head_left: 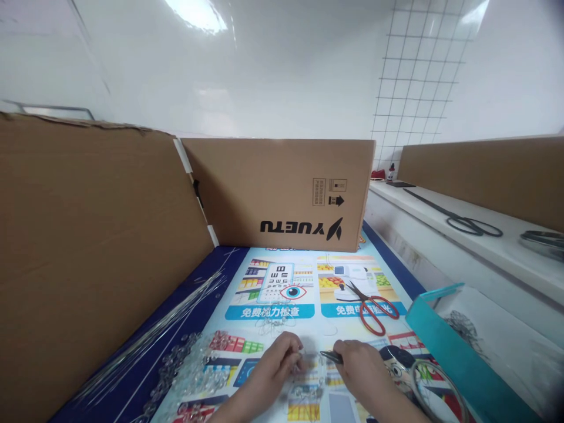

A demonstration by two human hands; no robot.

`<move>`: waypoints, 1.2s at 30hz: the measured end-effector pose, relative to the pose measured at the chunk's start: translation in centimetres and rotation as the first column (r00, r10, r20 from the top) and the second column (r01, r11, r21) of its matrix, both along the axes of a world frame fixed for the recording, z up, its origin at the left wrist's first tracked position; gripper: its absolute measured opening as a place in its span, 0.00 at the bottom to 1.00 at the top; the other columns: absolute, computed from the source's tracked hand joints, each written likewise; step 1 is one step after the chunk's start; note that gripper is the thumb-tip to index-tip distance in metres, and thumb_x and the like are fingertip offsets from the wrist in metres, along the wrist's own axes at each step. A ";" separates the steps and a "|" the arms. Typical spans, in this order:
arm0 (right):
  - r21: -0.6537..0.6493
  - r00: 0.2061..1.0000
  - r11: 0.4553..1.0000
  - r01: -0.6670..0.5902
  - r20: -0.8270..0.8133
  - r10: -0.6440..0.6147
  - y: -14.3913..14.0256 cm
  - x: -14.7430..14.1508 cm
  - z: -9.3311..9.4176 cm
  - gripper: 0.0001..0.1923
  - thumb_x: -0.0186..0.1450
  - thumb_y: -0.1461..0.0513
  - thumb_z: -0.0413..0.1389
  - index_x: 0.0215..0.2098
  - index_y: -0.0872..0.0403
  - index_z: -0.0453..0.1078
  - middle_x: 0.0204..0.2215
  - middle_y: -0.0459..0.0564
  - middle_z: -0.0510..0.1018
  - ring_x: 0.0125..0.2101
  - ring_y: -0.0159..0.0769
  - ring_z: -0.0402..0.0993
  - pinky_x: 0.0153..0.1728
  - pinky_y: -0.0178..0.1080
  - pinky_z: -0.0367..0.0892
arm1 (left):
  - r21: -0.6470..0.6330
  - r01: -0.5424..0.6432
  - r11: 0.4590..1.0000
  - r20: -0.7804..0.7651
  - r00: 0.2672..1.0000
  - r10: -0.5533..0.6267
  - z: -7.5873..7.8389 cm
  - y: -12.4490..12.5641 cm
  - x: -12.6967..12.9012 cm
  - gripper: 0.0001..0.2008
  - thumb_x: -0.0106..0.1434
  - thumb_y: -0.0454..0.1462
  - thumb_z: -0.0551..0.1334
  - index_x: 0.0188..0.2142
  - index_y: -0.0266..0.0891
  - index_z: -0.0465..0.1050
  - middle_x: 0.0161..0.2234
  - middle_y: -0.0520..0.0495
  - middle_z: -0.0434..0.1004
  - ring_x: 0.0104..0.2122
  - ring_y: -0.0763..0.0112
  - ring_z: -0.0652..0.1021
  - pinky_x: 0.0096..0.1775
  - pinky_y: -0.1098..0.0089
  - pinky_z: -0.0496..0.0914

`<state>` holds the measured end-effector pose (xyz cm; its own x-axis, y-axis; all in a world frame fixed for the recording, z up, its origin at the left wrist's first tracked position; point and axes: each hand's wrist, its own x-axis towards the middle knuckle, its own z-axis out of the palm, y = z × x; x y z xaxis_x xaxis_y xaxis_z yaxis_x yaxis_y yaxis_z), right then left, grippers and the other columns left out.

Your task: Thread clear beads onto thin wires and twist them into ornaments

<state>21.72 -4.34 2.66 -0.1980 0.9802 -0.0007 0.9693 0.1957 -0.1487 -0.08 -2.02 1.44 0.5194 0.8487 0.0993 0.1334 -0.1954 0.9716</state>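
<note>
Head view, looking forward and down over a tabletop (247,276) covered by a printed poster mat (304,294) with an eye-chart graphic.

Left hand (275,361) low in frame, just left of centre; fingers (294,352) pressed together, pinching something small and clear — too small to identify. Right hand (368,370) just beside it, fingers closed around slim dark pliers (331,356), tips pointing left toward the left fingertips. Hands near one another, gap between them narrow; cannot tell whether the pliers' tips touch the pinched piece.

Clear beads (189,367) scattered in a loose heap on the mat, left of the left hand. Bundle of thin wire lengths (176,320) lying diagonally along the left edge of the mat, against the base of the cardboard wall (88,247).

Red-handled scissors (374,308) flat on the mat, beyond the right hand, blades pointing away and to the left. Coil of wire (436,388) at lower right, just beside the right wrist. Teal box (445,343) to the right, open, holding a tangle of fine wire.

Cardboard box (282,191) marked YUETU, printed upside down, upright at the far end of the mat. Black scissors (467,222) on a white ledge (484,247) at right — well apart from the hands.
</note>
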 end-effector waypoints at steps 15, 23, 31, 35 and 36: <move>-0.002 0.998 0.999 -0.051 -0.043 0.051 -0.5 -0.6 0.6 0.09 0.55 0.68 0.49 0.32 0.51 0.67 0.29 0.45 0.76 0.31 0.36 0.69 0.29 0.34 0.52 | -0.295 -0.032 0.955 0.058 0.997 0.052 -1.0 -1.0 1.9 0.10 0.62 0.43 0.55 0.29 0.39 0.60 0.20 0.51 0.74 0.19 0.75 0.70 0.25 0.74 0.63; -0.022 0.998 0.998 -0.065 -0.006 0.065 -0.5 -1.1 0.7 0.13 0.53 0.69 0.47 0.32 0.51 0.68 0.29 0.46 0.76 0.31 0.36 0.70 0.28 0.35 0.52 | -0.404 -0.041 0.914 0.117 0.988 0.096 -1.1 -1.2 2.8 0.13 0.59 0.47 0.56 0.28 0.40 0.58 0.15 0.53 0.73 0.13 0.77 0.68 0.19 0.76 0.61; -0.059 0.997 0.995 -0.078 -0.029 0.077 -0.7 -1.4 0.7 0.11 0.54 0.69 0.48 0.32 0.51 0.68 0.30 0.46 0.76 0.33 0.35 0.70 0.30 0.34 0.53 | -0.443 0.018 0.896 0.159 0.985 0.059 0.0 -1.6 2.9 0.16 0.57 0.49 0.57 0.27 0.40 0.56 0.15 0.52 0.74 0.12 0.78 0.66 0.18 0.77 0.59; -0.054 0.995 0.996 -0.072 -0.072 0.068 -0.6 -0.8 0.9 0.07 0.60 0.63 0.48 0.31 0.50 0.68 0.28 0.45 0.77 0.31 0.34 0.72 0.28 0.33 0.52 | -0.403 -0.025 0.915 0.062 0.997 0.054 -0.7 -1.4 2.7 0.14 0.59 0.48 0.54 0.27 0.41 0.56 0.15 0.52 0.73 0.12 0.77 0.66 0.19 0.76 0.61; -0.055 0.994 0.996 -0.071 -0.082 0.067 -0.5 -0.6 0.9 0.08 0.62 0.62 0.47 0.31 0.50 0.68 0.28 0.44 0.77 0.30 0.34 0.72 0.27 0.33 0.52 | -0.389 -0.042 0.920 0.030 0.998 0.058 -1.0 -1.2 2.7 0.14 0.59 0.48 0.53 0.28 0.41 0.56 0.15 0.53 0.72 0.12 0.76 0.66 0.19 0.75 0.61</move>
